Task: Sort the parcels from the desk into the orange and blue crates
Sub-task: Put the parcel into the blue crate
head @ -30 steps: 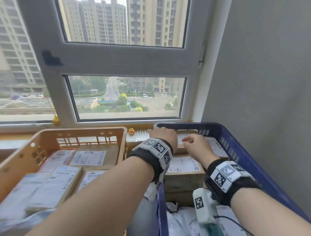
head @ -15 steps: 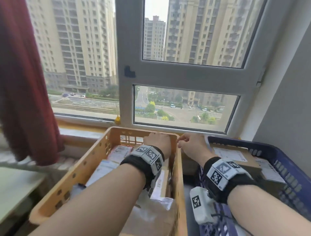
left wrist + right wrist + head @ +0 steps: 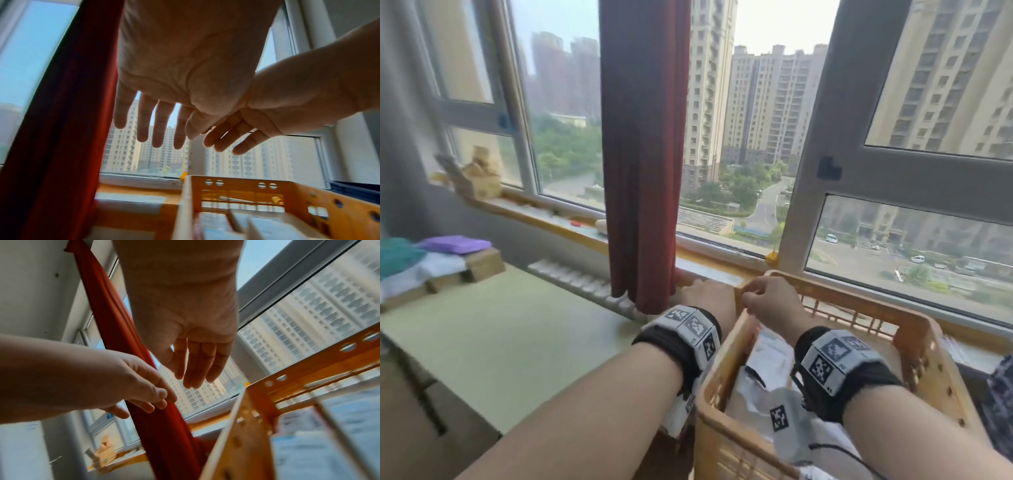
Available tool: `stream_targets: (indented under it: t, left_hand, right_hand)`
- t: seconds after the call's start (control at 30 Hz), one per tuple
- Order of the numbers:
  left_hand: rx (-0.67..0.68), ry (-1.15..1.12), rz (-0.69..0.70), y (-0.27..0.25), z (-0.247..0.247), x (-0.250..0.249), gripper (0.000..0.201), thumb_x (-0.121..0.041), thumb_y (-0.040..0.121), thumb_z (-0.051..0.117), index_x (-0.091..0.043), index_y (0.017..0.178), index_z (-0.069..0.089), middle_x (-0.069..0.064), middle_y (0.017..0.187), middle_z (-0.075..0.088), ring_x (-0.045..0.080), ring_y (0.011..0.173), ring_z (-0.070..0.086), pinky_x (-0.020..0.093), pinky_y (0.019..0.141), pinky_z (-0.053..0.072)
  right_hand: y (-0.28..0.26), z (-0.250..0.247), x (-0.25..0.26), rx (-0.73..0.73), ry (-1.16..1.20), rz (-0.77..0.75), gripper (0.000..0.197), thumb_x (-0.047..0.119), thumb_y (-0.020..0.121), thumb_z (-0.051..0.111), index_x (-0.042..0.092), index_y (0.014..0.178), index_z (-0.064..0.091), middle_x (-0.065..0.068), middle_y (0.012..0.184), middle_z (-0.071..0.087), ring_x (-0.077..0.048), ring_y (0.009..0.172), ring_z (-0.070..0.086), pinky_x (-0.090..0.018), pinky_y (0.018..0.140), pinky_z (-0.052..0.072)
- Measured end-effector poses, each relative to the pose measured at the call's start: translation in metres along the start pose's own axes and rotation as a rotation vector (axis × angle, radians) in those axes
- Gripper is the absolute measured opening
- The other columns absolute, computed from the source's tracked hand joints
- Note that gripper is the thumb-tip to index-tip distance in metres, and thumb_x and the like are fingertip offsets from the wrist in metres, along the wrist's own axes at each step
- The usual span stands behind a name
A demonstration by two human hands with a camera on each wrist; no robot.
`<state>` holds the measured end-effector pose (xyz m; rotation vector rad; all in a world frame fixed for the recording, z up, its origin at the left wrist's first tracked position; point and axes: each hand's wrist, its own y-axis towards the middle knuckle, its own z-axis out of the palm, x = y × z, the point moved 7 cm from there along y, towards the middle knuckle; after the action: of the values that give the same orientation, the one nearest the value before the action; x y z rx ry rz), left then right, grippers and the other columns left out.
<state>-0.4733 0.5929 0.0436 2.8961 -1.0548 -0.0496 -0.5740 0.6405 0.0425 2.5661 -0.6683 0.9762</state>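
Both my hands are empty. My left hand (image 3: 707, 294) hovers just left of the orange crate (image 3: 914, 329), fingers straight and spread (image 3: 152, 125). My right hand (image 3: 767, 303) hangs over the crate's far left corner with relaxed fingers (image 3: 197, 363), touching nothing. The orange crate holds white bags and labelled boxes (image 3: 767, 363). A sliver of the blue crate (image 3: 1001, 394) shows at the far right. Several parcels (image 3: 448, 263), cardboard boxes with purple, teal and white bags on top, lie at the far left end of the pale desk (image 3: 500, 335).
A dark red curtain (image 3: 643, 154) hangs in front of the window, right beyond my left hand. A wooden windowsill (image 3: 571, 226) with small items runs behind the desk, above a white radiator (image 3: 582, 281).
My view and both empty hands have swung left, from over the blue crate, across the orange crate, toward the desk. The desk and its parcels have come into sight.
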Motion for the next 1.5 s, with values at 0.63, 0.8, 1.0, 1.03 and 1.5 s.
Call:
stream_targets:
  t: [0.63,0.8,1.0,1.03,1.5]
  left_hand:
    - [0.022,-0.04,-0.448,-0.08,0.035,0.345,0.034,-0.013,0.094,0.04,-0.013,0.125,0.051,0.01,0.127,0.053,0.029,0.119,0.05,0.038,0.09,0.041]
    - [0.056,-0.019,-0.57,-0.087,0.048,0.422,0.036,-0.011,0.092,0.041,-0.014,0.127,0.05,0.01,0.128,0.051,0.029,0.121,0.048,0.039,0.092,0.04]
    - [0.082,0.004,-0.62,-0.065,0.061,0.506,0.036,-0.012,0.092,0.041,-0.014,0.127,0.05,0.011,0.127,0.051,0.03,0.119,0.048,0.039,0.09,0.041]
    - [0.085,0.009,-0.626,-0.058,0.063,0.521,0.036,-0.012,0.092,0.041,-0.014,0.128,0.05,0.011,0.127,0.051,0.03,0.119,0.049,0.039,0.091,0.041]
    - [0.091,0.051,-0.713,0.011,0.088,0.696,0.036,-0.015,0.091,0.044,-0.016,0.126,0.052,0.009,0.129,0.053,0.028,0.121,0.048,0.039,0.095,0.041]
  right_hand:
    - [0.01,0.288,0.23,0.295,0.001,-0.297,0.02,0.012,0.09,0.058,0.018,0.098,0.075,0.004,0.097,0.071,-0.014,0.092,0.063,-0.024,0.082,0.046]
    - [0.026,0.353,0.271,0.369,0.018,-0.353,0.019,0.014,0.091,0.058,0.019,0.1,0.074,0.008,0.092,0.065,-0.009,0.085,0.058,-0.022,0.074,0.043]
    - [0.063,0.427,0.319,0.438,0.06,-0.365,0.021,0.012,0.091,0.056,0.018,0.099,0.074,0.008,0.09,0.064,-0.014,0.093,0.061,-0.025,0.079,0.047]
    - [0.071,0.439,0.327,0.446,0.056,-0.369,0.022,0.011,0.09,0.056,0.017,0.099,0.074,0.008,0.09,0.064,-0.014,0.093,0.061,-0.025,0.079,0.046]
    - [0.16,0.591,0.423,0.555,0.045,-0.389,0.023,0.01,0.089,0.055,0.013,0.098,0.075,-0.002,0.103,0.073,-0.02,0.098,0.064,-0.025,0.081,0.047]
